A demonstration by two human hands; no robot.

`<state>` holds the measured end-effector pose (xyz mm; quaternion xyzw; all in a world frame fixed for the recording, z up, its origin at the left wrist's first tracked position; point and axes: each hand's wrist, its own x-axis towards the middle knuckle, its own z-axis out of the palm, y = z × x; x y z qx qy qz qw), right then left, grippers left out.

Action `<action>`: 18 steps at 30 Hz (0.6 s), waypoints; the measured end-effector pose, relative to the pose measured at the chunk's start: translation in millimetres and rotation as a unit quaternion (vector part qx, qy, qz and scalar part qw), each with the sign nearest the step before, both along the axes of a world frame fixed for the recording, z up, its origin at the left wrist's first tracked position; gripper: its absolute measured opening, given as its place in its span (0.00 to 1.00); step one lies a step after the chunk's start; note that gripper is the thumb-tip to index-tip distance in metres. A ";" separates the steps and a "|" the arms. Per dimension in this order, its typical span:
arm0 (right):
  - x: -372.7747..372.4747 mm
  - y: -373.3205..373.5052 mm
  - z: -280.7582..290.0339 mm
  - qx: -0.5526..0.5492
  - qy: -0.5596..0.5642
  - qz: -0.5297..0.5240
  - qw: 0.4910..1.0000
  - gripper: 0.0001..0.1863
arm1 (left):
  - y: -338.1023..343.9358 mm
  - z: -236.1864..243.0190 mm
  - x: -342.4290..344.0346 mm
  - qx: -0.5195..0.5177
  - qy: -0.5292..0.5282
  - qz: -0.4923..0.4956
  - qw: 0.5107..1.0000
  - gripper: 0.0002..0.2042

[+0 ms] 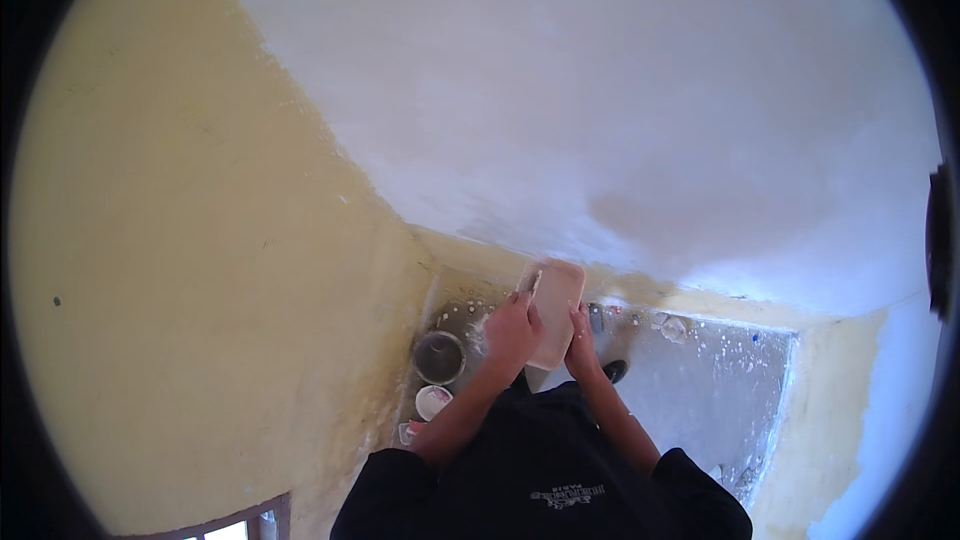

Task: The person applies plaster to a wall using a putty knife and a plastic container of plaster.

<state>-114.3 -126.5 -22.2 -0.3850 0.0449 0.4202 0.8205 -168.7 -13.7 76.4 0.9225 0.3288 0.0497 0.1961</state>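
Left hand fingers curled tight around the near left edge of a flat rectangular plaster board, clamped on it. Right hand against the board's right edge, fingers closed on it as far as visible; exact grip too small to tell. Board held in front of the chest, tilted up, above the floor's far edge where floor meets wall. Thin dark strip near the board's top left corner, maybe a blade or handle; cannot tell which.

Board: pale cream-pink, smooth, rounded corners, face looks nearly bare, only a faint smear.

Progress, judged from the walls: white-coated wall ahead covered across most of its spread, coat patchy and grey-toned toward the lower middle, probably damp or thin there. Yellow strip left uncoated along that wall's bottom edge. Yellow wall on the left wholly uncoated. So roughly one wall mostly done, bottom band and left wall left.

On the floor, grey and spattered white: dark round bucket near the left corner, small white cup just nearer, bits of debris along the far edge.
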 end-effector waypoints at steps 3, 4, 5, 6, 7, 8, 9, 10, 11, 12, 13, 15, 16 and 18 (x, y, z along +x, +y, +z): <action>0.2 -1.1 2.7 -0.009 0.016 -0.004 1.000 0.32 | -7.8 3.3 -0.6 -0.017 -0.029 -0.010 0.999 0.08; -0.1 -1.1 4.7 -0.013 0.018 -0.006 1.000 0.32 | -10.1 4.7 -1.6 -0.026 -0.040 -0.013 0.999 0.07; 0.6 -0.8 8.6 -0.005 0.032 -0.004 0.999 0.33 | -11.5 7.0 -2.0 -0.029 -0.039 -0.015 0.999 0.07; 0.7 -0.5 10.9 0.004 0.046 -0.002 0.999 0.33 | -12.2 10.0 -3.0 -0.013 -0.053 -0.008 0.998 0.07; -0.1 -0.2 10.3 0.001 0.047 -0.003 0.999 0.33 | -12.5 13.8 -4.0 0.002 -0.067 -0.001 0.998 0.07; 0.2 -1.8 8.9 0.010 0.039 -0.008 0.999 0.33 | -12.2 21.6 -1.5 -0.002 -0.066 -0.006 0.998 0.07; -0.8 -2.6 7.6 0.020 0.033 -0.010 0.999 0.33 | -9.9 30.9 1.0 0.017 -0.035 0.016 0.999 0.07; -1.2 -3.9 6.1 0.016 0.034 -0.012 0.999 0.33 | -8.8 34.8 4.4 0.035 -0.004 0.037 0.999 0.07; -1.6 -1.8 6.6 0.028 0.027 -0.006 0.999 0.33 | -7.1 35.0 6.8 0.034 -0.003 0.037 0.999 0.07; -2.0 -0.2 7.1 0.038 0.019 0.000 0.999 0.33 | -6.2 34.6 9.2 0.039 -0.012 0.026 0.999 0.08; -2.9 1.0 7.4 0.037 0.020 -0.001 0.999 0.33 | -6.3 33.8 11.0 0.044 -0.021 0.015 0.999 0.08; -3.5 5.3 13.6 0.042 0.008 0.005 0.999 0.33 | -3.0 23.6 12.6 0.043 -0.038 -0.004 0.998 0.08; -3.2 5.7 15.5 0.042 0.007 0.006 0.999 0.33 | -2.7 19.3 12.6 0.040 -0.054 -0.025 0.997 0.08; -1.9 6.1 18.2 0.038 0.001 0.010 0.999 0.34 | -5.0 17.0 13.1 0.038 -0.073 -0.041 0.996 0.08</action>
